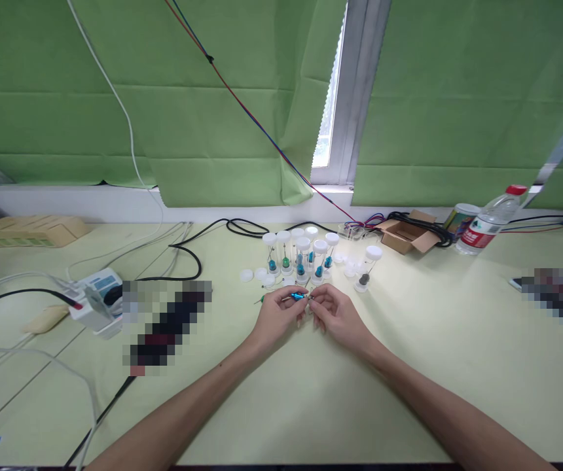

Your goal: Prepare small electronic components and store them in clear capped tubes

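Note:
My left hand (277, 312) pinches a small shiny blue piece (298, 296) between thumb and fingers. Fingertips of my right hand (334, 315) are closed at the piece's right end, on a tiny part too small to name. Just beyond my hands stand several clear tubes with white caps (302, 243). Most have a blue object inside, one a green object (286, 261). Apart to the right, another tube (370, 265) has a dark object at its bottom. Loose white caps (247, 275) lie around the group. A thin green-ended item (262, 299) shows beside my left hand.
A white power strip (95, 297) with cables is on the left. At the back right are an open cardboard box (406, 237), a can (461, 221) and a water bottle (490, 222). A black cable (198, 252) crosses the table (433, 340) behind. Pixelated objects lie on both sides.

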A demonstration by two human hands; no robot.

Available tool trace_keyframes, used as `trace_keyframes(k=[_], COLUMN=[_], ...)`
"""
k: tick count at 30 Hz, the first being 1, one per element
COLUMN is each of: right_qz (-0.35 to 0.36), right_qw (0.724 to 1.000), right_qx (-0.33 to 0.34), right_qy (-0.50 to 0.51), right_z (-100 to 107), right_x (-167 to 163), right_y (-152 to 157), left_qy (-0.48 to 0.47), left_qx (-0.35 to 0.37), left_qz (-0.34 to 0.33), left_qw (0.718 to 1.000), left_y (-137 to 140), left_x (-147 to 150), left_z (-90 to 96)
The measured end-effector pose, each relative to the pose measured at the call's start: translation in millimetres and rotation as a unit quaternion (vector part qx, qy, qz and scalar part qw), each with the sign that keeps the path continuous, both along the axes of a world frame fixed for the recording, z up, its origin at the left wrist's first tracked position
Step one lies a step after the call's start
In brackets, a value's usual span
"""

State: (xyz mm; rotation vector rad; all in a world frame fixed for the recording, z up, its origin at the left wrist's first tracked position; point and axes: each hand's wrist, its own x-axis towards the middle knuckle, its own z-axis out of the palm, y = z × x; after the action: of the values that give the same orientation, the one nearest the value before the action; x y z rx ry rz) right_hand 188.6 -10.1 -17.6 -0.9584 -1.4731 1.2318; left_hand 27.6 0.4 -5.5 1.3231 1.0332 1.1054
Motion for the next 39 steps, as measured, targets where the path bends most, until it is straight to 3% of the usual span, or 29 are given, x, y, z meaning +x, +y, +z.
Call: trace_keyframes(k=[19, 33, 39], right_qz=[-0.004, -0.012, 0.009], right_qw=[0.999, 0.997, 0.990], right_qx=[-0.027, 0.032, 0.088], right_qy=[-0.045, -0.068, -0.113], right_z=[0.2, 6.5, 4.6], right_x=[1.0, 0.9, 0.8], right_y=[0.4, -3.3, -5.1], left_qy=[0.015, -0.032, -0.054], left_qx=[0.006, -0.013, -0.025], left_qz=[-0.014, -0.006, -0.003], left_qw=[1.000, 0.999, 0.998], left_y=[-2.0, -0.5, 0.4], left_x=[0.1, 0.8, -0.4], left_z=[1.2, -1.4, -1.2])
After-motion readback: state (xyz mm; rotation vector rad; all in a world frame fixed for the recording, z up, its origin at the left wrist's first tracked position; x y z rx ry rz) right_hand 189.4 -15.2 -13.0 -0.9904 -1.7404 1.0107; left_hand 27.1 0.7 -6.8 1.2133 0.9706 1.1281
